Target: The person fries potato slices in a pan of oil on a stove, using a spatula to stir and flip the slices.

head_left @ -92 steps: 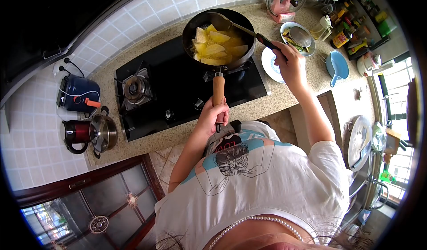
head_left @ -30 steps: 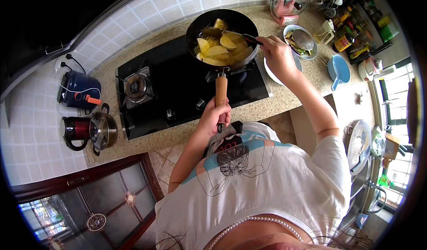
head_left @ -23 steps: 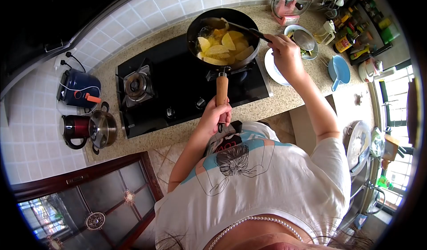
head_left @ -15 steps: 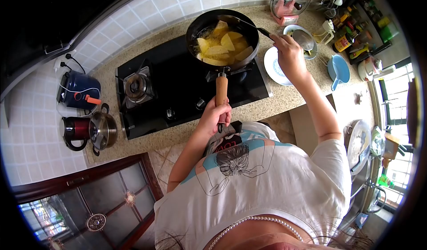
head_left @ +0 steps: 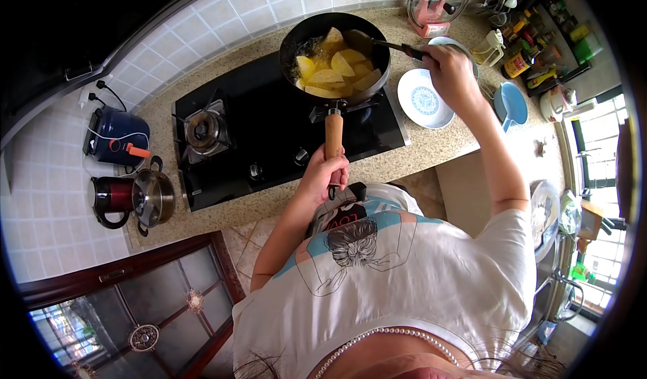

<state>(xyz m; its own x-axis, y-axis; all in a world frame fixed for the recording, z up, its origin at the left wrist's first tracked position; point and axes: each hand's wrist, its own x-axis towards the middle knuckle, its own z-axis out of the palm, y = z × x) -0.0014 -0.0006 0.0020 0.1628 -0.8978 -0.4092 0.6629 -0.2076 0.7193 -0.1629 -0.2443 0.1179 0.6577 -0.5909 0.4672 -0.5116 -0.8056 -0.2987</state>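
Note:
A deep dark frying pan [head_left: 383, 85] sits over the right burner, with bubbling oil and several pale yellow wedges that look like potato slices [head_left: 327, 76] in it. My left hand [head_left: 325, 175] is wrapped round the pan's wooden handle [head_left: 333, 133]. Over the pan's right side, my right hand [head_left: 451, 69] grips the dark handle of a spatula [head_left: 396, 46]. Its blade is down among the slices at the far right, partly hidden. Below my right wrist lies a white plate with a blue pattern [head_left: 424, 99]; behind the hand, a bowl [head_left: 441, 41] is mostly covered.
An unused burner [head_left: 203, 130] is left of the pan on the black hob [head_left: 259, 151]. A lidded pot [head_left: 153, 195] and a red kettle [head_left: 112, 200] stand at the left. A blue strainer-shaped scoop [head_left: 512, 102], a glass lid [head_left: 435, 1] and several bottles [head_left: 519, 63] are to the right.
My right hand has shifted slightly right and up, and the spatula blade now shows flatter at the pan's far right. My left hand keeps its hold on the handle.

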